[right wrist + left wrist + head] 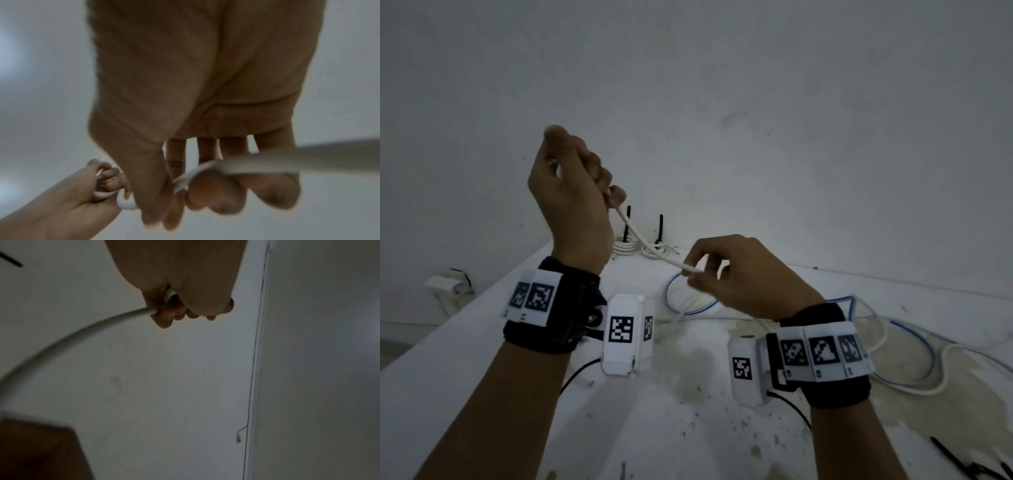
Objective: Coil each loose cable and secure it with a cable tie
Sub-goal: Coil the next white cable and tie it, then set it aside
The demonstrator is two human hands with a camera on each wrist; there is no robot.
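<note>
A white cable (650,247) stretches in the air between my two hands above the white table (482,342). My left hand (575,185) is raised high at the left, fingers curled round the cable's end (131,315). Lower and to the right, my right hand (722,270) pinches the same cable between thumb and fingers (205,172); the left hand (86,191) shows beyond it. Behind the hands two coiled white cables (625,247), (658,253) stand at the table's far edge, each bound with a black cable tie (627,222).
Loose white and blue cables (914,346) sprawl over the table's right half, with a blue loop (688,301) under my right hand. Several black cable ties (969,466) lie at the near right corner. A white wall rises close behind. The table's left edge drops to the floor.
</note>
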